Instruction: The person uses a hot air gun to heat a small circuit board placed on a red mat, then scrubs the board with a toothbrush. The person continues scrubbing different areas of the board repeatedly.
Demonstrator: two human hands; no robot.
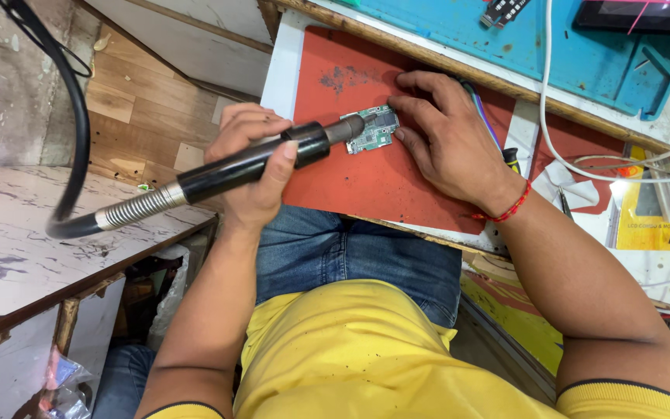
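my left grip point(253, 159) clenches the hot-air wand point(242, 167), nozzle over the circuit board point(374, 132); right grip point(443, 136) lies released, fingertips pinning it, near the red mat point(366, 186) edge.

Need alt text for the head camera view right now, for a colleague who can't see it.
Seen from above, the left hand grips a black hot-air handpiece, its metal nozzle aimed at a small green circuit board on a red work mat. The right hand rests fingertips on the board's edge.
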